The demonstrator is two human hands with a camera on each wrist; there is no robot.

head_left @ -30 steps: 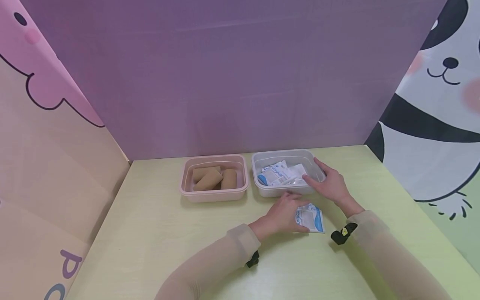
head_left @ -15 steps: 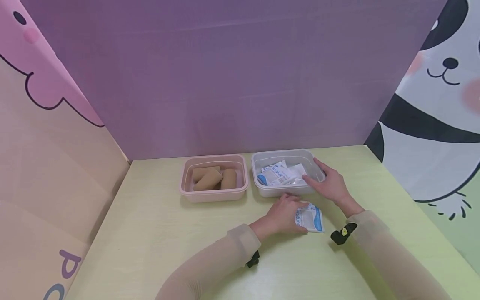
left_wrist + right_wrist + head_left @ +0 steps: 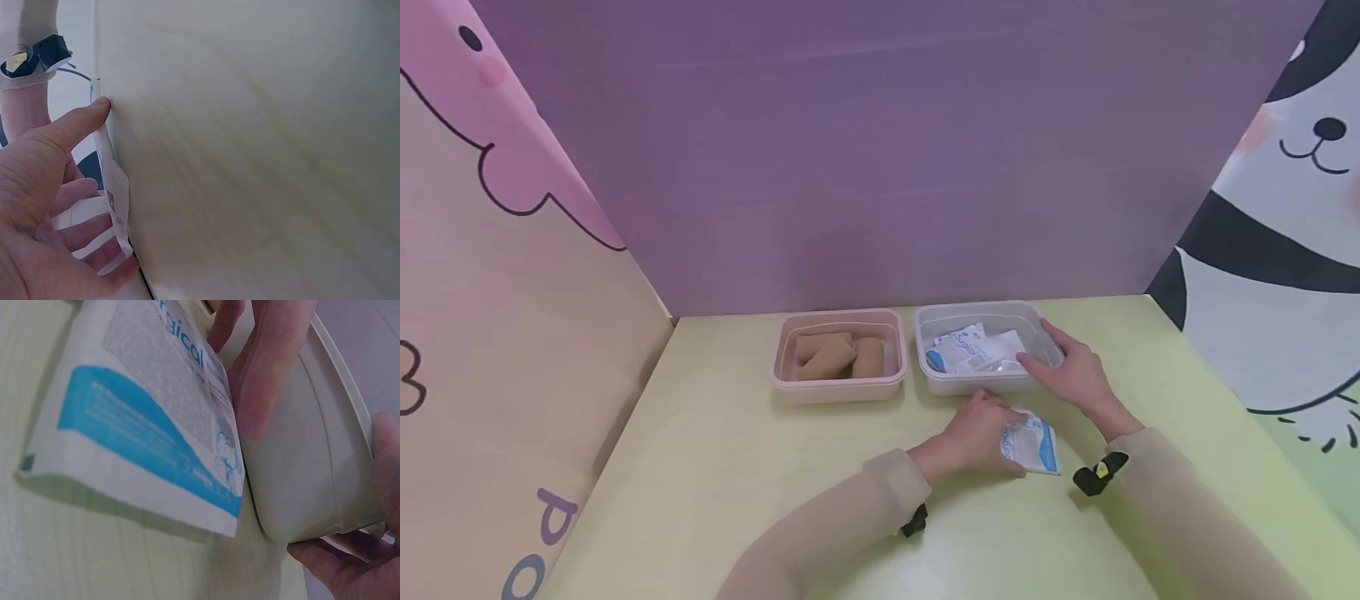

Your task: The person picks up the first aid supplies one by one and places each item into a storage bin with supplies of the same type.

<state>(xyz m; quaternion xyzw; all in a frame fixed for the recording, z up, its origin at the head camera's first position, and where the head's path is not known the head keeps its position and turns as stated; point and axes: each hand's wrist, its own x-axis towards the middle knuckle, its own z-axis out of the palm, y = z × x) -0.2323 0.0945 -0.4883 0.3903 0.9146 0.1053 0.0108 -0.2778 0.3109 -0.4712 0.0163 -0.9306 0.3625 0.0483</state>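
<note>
My left hand [image 3: 976, 435] grips a flat white and blue packet [image 3: 1033, 443] marked "Surgical" across its edges, thumb at the near side and fingers at the far side. In the right wrist view the packet [image 3: 156, 419] is tilted, its near edge a little off the table. Just behind it stands a white plastic box [image 3: 981, 383], which holds several similar packets [image 3: 966, 348]. My right hand [image 3: 1081, 379] holds this box by its right end, the thumb at the front rim and the fingers around the far corner.
A pink plastic box [image 3: 838, 392] stands to the left of the white one, with several tan rolls [image 3: 829, 357] in it. Both boxes sit near the back edge of the pale yellow table [image 3: 715, 467], before a purple wall [image 3: 880, 167]. Printed side walls flank the table.
The head view has shifted slightly, so the scene sits a little farther right. My left hand and the packet have come slightly nearer. The right hand keeps its hold on the box.
</note>
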